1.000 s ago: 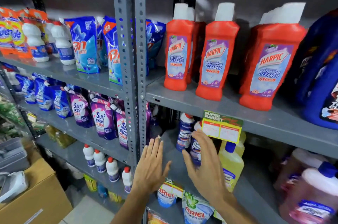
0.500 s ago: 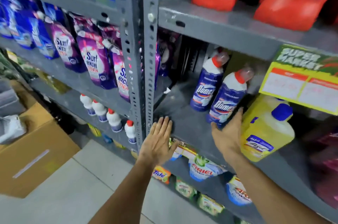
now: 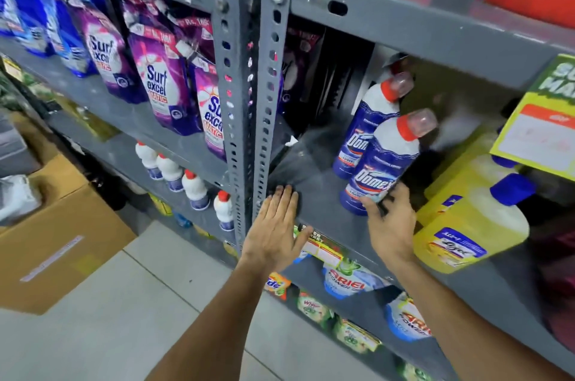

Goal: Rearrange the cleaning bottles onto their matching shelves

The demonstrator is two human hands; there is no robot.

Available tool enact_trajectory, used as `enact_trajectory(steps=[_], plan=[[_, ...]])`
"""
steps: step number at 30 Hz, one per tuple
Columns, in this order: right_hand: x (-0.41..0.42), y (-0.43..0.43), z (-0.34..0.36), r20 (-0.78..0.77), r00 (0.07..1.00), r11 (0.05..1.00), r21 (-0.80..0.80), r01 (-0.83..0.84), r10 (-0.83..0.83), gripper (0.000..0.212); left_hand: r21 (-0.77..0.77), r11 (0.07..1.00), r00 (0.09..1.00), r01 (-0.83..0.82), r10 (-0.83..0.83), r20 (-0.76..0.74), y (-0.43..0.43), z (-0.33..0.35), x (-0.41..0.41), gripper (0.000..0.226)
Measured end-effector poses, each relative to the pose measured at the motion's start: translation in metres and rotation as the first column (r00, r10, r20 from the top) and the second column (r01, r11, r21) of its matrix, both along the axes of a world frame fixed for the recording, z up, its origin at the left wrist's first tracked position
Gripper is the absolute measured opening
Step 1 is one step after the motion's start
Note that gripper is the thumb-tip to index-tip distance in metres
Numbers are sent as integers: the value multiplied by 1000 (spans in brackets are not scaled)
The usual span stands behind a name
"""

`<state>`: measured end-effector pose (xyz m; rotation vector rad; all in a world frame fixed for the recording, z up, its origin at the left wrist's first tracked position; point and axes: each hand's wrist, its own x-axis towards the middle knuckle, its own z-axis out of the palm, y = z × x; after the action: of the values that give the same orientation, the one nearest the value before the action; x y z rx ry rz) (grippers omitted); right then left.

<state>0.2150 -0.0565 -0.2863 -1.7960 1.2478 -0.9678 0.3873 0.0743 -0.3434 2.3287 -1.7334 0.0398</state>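
Two grey shelf bays [image 3: 311, 169] meet at a perforated upright | yellow jug [image 3: 466, 225] stands right of centre on the middle shelf | front Domex bottle [image 3: 381, 163] tilts just left of it, second Domex bottle [image 3: 364, 128] behind | right hand [image 3: 392, 222] wraps the front bottle's base | left hand [image 3: 275, 225] lies flat, fingers spread, on the shelf edge.

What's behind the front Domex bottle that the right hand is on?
A second Domex bottle stands right behind the front Domex bottle, which the right hand holds at its base. Further back the shelf is dark; anything there is hidden.
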Motion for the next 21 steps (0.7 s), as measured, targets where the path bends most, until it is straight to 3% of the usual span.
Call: enact_trajectory(steps=[7, 21], plan=[[33, 15, 3, 44, 994, 994, 26, -105, 104, 53, 43, 999, 998, -2, 4, -55, 0, 0, 2, 81], [37, 11, 6, 65, 991, 992, 43, -120, 117, 61, 122, 993, 998, 7, 0, -57, -4, 5, 2, 81]])
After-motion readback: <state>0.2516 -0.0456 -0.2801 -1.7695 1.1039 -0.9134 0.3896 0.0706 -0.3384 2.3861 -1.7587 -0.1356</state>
